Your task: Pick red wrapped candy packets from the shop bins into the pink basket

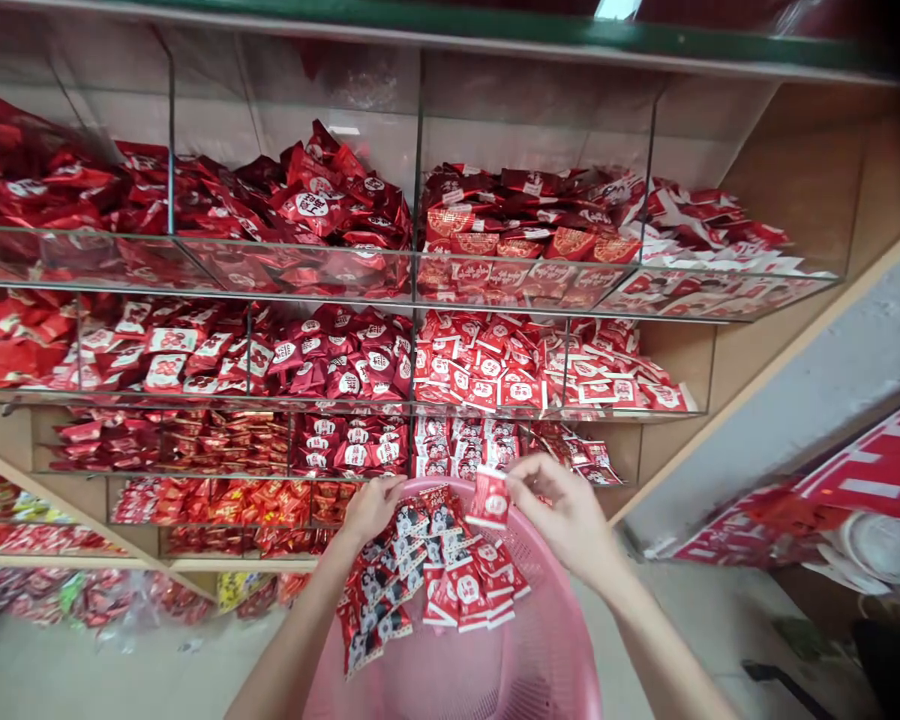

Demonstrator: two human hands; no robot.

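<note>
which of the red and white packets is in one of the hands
The red-and-white packet pinched by the right hand; the other red-and-white packets lie piled in the pink basket or sit on the shelves.

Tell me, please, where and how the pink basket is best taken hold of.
Grip the pink basket by its rim, probably at the left and right sides together, coming from above: the open top faces up, ringed by a curved edge, with packets lying inside.

Small red-and-white packet (489,498) raised nearly upright, loose red sachets (468,588) heaped inside, pink perforated basket (450,685)
</note>
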